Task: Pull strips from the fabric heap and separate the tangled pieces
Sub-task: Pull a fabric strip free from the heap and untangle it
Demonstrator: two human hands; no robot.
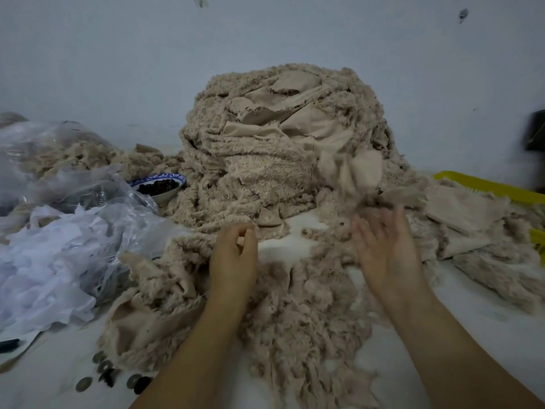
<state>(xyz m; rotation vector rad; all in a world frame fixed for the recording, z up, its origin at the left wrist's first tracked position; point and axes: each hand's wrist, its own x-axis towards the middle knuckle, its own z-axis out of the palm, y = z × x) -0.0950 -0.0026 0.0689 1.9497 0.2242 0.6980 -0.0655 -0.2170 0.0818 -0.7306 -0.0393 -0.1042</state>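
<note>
A white counter [486,314] carries everything. At 12 o'clock, against the wall, rises a tall heap of beige fleecy fabric strips [265,160]. From its foot, loose beige strips [298,320] spill toward 6 o'clock in a tangled spread. Crumpled clear plastic bags [59,231] fill the 9 o'clock side, and a yellow plastic tray [483,187] shows at 3 o'clock behind more fabric. The right grip [386,249] hovers over the spread at 2 o'clock, motion-blurred, its fingers straight and apart with nothing in them. The left grip [236,255] has its fingers curled, pinching a bit of the loose beige strips. A blue-and-white bowl of dark pieces [160,187] sits at 10 o'clock; small round metal discs [109,373] lie at 7 o'clock.
</note>
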